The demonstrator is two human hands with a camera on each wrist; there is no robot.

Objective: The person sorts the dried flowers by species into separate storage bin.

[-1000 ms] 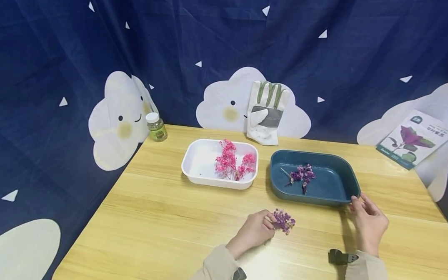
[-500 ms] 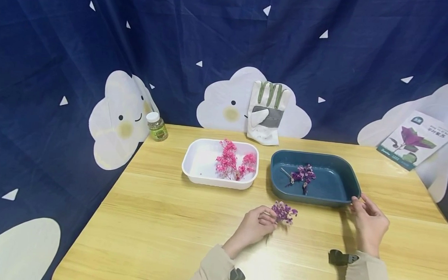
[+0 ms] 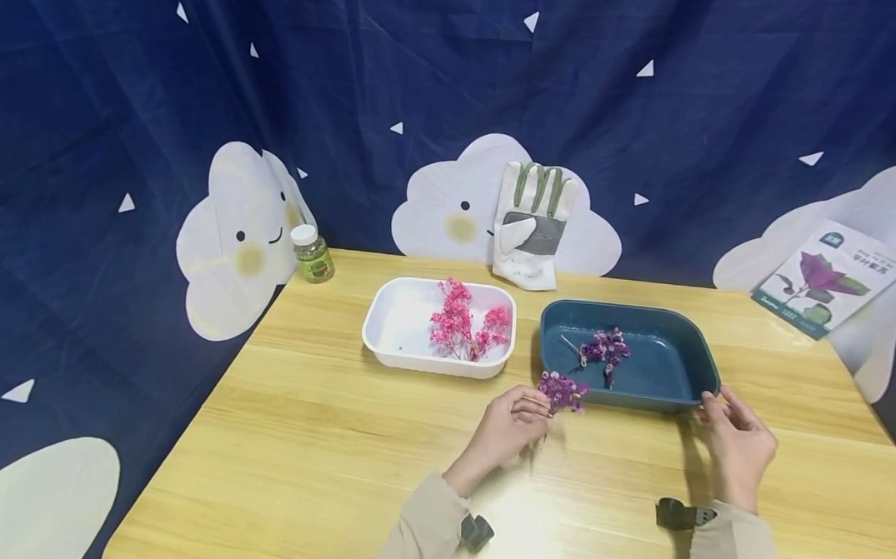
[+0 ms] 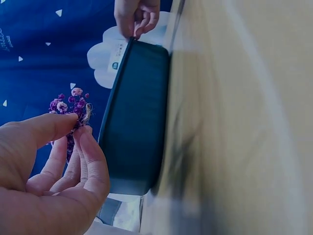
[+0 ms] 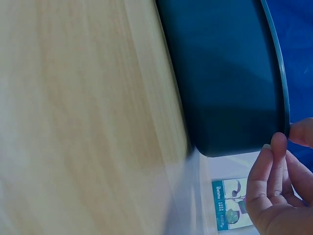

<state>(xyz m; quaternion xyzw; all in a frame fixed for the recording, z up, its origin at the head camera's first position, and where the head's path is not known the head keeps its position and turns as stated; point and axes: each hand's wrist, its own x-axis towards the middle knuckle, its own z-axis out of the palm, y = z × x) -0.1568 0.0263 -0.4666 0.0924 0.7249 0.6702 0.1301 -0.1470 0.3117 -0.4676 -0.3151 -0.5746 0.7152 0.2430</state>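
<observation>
My left hand (image 3: 507, 425) pinches a small sprig of purple dried flowers (image 3: 561, 390) between thumb and fingertips, raised close to the front wall of the dark teal tray. In the left wrist view, the sprig (image 4: 73, 105) shows pale and purple blooms, with a bit of twine around its stem. My right hand (image 3: 738, 446) pinches the rim of the teal tray (image 3: 665, 381) at its front right corner; in the right wrist view, the thumb and fingers (image 5: 278, 147) meet at that rim. Another purple flower sprig (image 3: 606, 348) lies inside the tray.
Left of the teal tray stands a white tray (image 3: 401, 327) holding pink dried flowers (image 3: 457, 322). A work glove (image 3: 533, 225) leans against the backdrop. A lidded jar (image 3: 313, 255) sits at the back left, and a flower-picture packet (image 3: 823, 279) leans at the back right.
My left hand has moved forward and up with the purple flower sprig, bringing it from the table's middle to the teal tray's front edge. The right hand stays at the tray corner.
</observation>
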